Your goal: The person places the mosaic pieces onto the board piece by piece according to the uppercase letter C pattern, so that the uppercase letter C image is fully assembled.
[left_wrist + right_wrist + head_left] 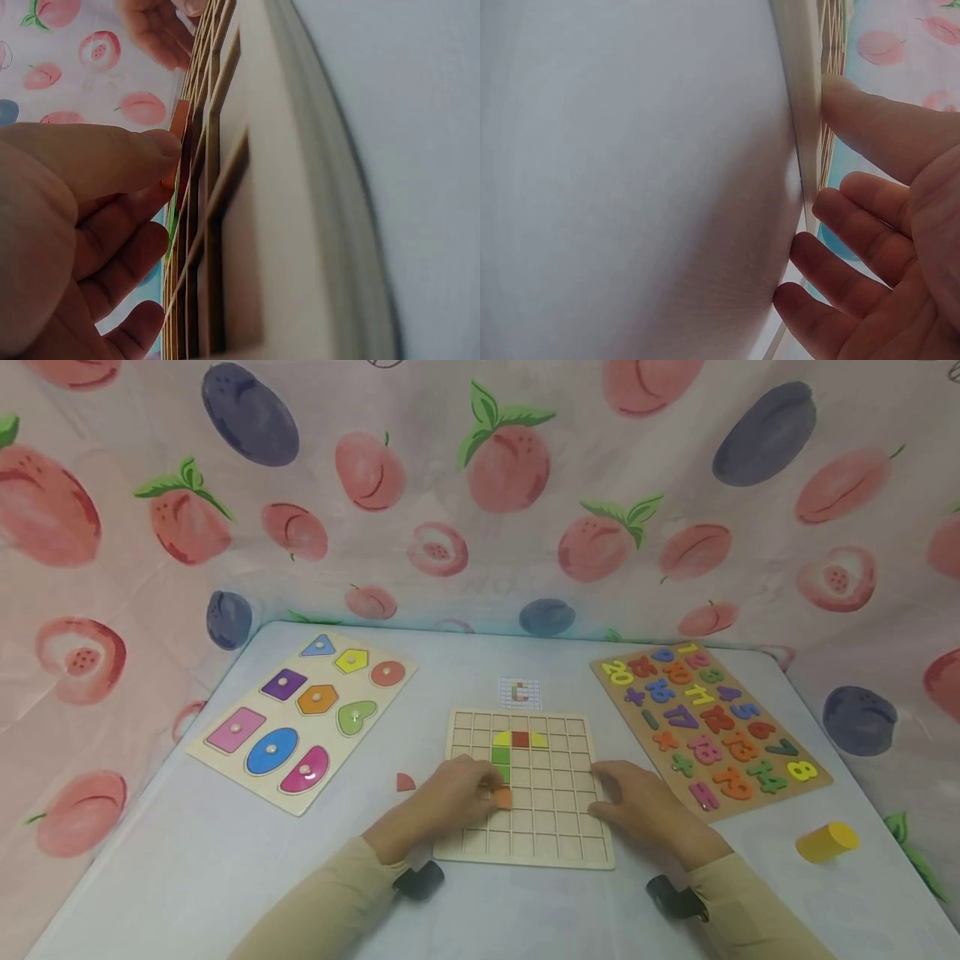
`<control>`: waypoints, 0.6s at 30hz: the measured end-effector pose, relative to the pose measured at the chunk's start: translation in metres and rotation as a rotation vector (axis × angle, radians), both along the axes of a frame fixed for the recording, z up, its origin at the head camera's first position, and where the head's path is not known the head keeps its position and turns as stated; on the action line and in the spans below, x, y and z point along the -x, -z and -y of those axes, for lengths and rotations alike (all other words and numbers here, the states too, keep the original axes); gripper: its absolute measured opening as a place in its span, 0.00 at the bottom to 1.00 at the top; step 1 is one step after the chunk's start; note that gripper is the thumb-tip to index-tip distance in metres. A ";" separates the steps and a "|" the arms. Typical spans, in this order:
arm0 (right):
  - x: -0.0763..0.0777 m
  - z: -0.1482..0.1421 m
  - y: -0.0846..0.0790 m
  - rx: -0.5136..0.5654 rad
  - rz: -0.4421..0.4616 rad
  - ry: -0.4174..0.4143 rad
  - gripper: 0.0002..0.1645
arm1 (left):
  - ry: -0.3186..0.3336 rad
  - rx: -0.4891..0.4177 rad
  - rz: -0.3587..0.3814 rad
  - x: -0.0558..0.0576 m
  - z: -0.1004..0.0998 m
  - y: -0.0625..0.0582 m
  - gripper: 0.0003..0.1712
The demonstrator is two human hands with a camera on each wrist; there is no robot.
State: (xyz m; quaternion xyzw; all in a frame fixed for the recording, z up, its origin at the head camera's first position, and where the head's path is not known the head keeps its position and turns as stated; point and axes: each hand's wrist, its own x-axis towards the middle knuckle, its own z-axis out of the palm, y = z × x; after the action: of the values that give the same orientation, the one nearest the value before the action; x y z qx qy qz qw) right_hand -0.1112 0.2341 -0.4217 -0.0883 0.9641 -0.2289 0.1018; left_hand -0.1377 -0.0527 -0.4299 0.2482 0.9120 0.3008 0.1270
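Observation:
A wooden grid board (525,860) lies on the table. My left hand (453,793) pinches an orange square tile (503,798) between thumb and fingers over its left half; whether the tile is seated in a cell I cannot tell. Just above it in the head view are two green tiles (501,755), then a row with a red square tile (520,740) between two yellow curved-edge tiles (537,741). At the board's right edge, my right hand (641,797) rests with relaxed, spread fingers, its thumb (844,101) against the rim. A small pattern card (520,694) lies behind the board.
Left of the board lies a red quarter-circle piece (405,782). A shape puzzle (300,806) with knobbed pieces is farther left. To the right are a number puzzle (813,787) and a yellow cylinder (827,842). A fruit-print cloth (510,543) hangs behind the table.

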 end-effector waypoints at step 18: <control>0.000 -0.001 0.001 0.005 0.005 0.001 0.37 | 0.040 0.010 -0.057 0.002 -0.015 0.002 0.15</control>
State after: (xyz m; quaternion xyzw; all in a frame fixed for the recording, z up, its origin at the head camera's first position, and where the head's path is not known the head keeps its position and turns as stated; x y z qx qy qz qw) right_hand -0.1114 0.2347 -0.4230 -0.0876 0.9633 -0.2315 0.1041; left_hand -0.1396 -0.0378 -0.4322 0.2742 0.9116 0.2866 0.1083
